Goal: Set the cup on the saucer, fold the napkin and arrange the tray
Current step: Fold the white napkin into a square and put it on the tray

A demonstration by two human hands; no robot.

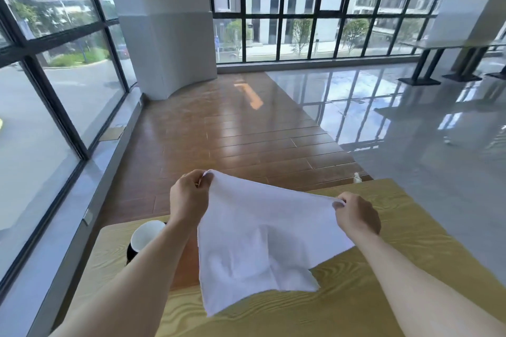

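I hold a white napkin point(254, 238) spread out in the air above the table. My left hand point(189, 197) pinches its upper left corner and my right hand point(356, 216) pinches its upper right corner. The cloth hangs down and covers most of a brown tray point(186, 268), of which only a strip shows beside my left forearm. A cup point(146, 235), white inside and dark outside, stands at the tray's left, partly behind my left forearm. Whether a saucer lies under the cup I cannot tell.
The table point(356, 295) has a yellow wood-grain top; its far edge runs just beyond my hands. A small white object point(356, 178) stands at that far edge. Glass walls, a white pillar point(167, 24) and shiny floor lie beyond, with other tables point(449, 46) far right.
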